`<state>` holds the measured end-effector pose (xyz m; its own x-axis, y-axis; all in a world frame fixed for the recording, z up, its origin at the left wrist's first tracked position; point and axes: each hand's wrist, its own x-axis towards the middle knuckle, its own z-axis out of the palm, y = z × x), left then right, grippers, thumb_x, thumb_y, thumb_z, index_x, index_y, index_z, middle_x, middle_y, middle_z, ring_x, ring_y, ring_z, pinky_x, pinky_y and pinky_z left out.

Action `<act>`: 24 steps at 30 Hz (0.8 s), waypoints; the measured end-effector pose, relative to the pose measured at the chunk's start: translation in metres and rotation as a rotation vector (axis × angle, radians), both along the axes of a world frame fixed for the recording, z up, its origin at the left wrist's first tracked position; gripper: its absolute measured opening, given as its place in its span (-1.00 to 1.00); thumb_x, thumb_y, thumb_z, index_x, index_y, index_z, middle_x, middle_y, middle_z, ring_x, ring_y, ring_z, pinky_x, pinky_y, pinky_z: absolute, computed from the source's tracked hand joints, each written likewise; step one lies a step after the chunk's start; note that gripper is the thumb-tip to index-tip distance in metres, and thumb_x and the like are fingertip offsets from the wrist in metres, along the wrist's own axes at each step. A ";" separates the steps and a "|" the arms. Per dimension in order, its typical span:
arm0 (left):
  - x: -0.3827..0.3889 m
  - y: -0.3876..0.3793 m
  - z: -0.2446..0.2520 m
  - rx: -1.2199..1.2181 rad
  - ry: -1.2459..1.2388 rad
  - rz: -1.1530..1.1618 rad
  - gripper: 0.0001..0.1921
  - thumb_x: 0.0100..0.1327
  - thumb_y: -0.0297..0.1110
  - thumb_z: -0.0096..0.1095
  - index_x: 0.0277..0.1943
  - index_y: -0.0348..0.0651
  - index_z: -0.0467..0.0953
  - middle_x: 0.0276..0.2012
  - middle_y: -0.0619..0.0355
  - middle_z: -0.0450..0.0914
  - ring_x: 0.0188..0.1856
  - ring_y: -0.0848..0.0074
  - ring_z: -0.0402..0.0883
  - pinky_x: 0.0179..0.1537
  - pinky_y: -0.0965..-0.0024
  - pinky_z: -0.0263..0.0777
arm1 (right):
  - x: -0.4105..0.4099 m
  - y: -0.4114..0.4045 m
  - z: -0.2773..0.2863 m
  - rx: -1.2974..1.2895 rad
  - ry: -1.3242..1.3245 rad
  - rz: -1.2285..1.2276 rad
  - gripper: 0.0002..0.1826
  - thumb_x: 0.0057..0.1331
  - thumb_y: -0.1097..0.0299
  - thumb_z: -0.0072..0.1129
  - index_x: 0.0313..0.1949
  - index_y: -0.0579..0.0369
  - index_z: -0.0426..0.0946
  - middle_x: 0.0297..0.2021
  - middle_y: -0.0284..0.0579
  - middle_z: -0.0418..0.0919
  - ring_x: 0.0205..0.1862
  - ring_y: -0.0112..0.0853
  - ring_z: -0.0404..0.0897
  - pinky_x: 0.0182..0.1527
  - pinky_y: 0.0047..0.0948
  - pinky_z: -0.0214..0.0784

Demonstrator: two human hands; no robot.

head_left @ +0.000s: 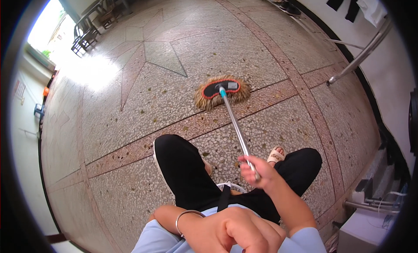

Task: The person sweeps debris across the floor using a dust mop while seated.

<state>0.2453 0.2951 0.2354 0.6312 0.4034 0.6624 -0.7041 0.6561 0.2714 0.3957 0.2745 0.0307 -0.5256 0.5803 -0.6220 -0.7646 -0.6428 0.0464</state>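
Note:
My right hand (258, 171) grips the upper end of a metal mop handle (235, 122). The handle runs away from me to a mop head with shaggy tan fibres (205, 103) and a black, red-edged top (212, 89), which rests on the terrazzo floor (143, 122). Across my front at the lower edge is my left hand (240, 228), very near the camera, fingers curled and partly cut off. A silver bangle (178, 222) circles that wrist. Whether anything is inside those fingers is hidden.
Dark wooden chairs (85, 34) stand by the bright doorway at far left. A metal rail (362, 53) slopes along the right wall, with steps (380, 174) and a white box (362, 228) at lower right. Shoes (289, 8) sit at far right.

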 end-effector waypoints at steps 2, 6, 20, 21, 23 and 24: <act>-0.001 -0.004 -0.001 0.040 -0.032 0.110 -0.82 0.06 -0.39 0.39 -0.37 -0.35 0.59 -0.45 0.04 0.54 -0.45 0.43 0.44 -0.45 0.42 0.26 | -0.006 0.052 -0.010 0.048 -0.077 0.015 -0.84 0.35 0.26 -0.07 -0.24 0.08 0.30 -0.61 -0.35 0.29 -0.71 -0.64 0.20 -0.75 -0.68 0.08; -0.007 -0.012 0.008 0.170 -0.029 0.353 -0.82 0.06 -0.44 0.38 -0.35 -0.40 0.60 -0.44 -0.02 0.54 -0.44 0.40 0.45 -0.45 0.41 0.28 | -0.002 0.124 -0.047 0.069 -0.095 -0.013 -0.81 0.35 0.22 -0.07 -0.27 0.06 0.29 -0.59 -0.33 0.29 -0.67 -0.61 0.22 -0.74 -0.69 0.10; -0.008 -0.006 0.008 -0.021 -0.053 0.117 -0.83 0.04 -0.49 0.35 -0.33 -0.42 0.59 -0.41 0.03 0.51 -0.40 0.46 0.46 -0.42 0.47 0.28 | 0.009 -0.069 0.009 -0.074 -0.041 0.105 -0.82 0.38 0.22 -0.13 -0.11 -0.02 0.31 -0.58 -0.31 0.28 -0.70 -0.58 0.18 -0.73 -0.62 0.06; -0.003 -0.001 0.006 0.045 -0.125 0.095 -0.84 0.05 -0.48 0.36 -0.33 -0.41 0.60 -0.42 0.04 0.51 -0.40 0.46 0.46 -0.42 0.47 0.27 | 0.018 -0.080 0.024 -0.104 -0.050 0.111 -0.81 0.38 0.23 -0.14 -0.09 -0.01 0.31 -0.57 -0.29 0.29 -0.70 -0.57 0.19 -0.73 -0.60 0.07; 0.000 -0.001 0.003 -0.015 -0.144 0.073 -0.84 0.07 -0.45 0.36 -0.34 -0.38 0.60 -0.44 0.08 0.49 -0.43 0.47 0.44 -0.43 0.47 0.26 | 0.027 -0.086 0.059 -0.130 -0.066 0.123 -0.77 0.39 0.22 -0.16 -0.07 0.03 0.33 -0.58 -0.29 0.28 -0.70 -0.59 0.18 -0.73 -0.62 0.08; 0.002 0.002 0.002 -0.025 -0.177 0.053 -0.84 0.06 -0.45 0.36 -0.34 -0.38 0.60 -0.44 0.09 0.49 -0.43 0.47 0.44 -0.44 0.47 0.26 | 0.029 -0.086 0.067 -0.153 -0.083 0.133 -0.74 0.39 0.22 -0.18 -0.05 0.07 0.35 -0.58 -0.29 0.27 -0.70 -0.60 0.17 -0.74 -0.65 0.08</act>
<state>0.2471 0.2974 0.2373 0.4829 0.4506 0.7508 -0.7733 0.6218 0.1242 0.4250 0.1884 0.0973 -0.5341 0.4047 -0.7423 -0.6791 -0.7283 0.0915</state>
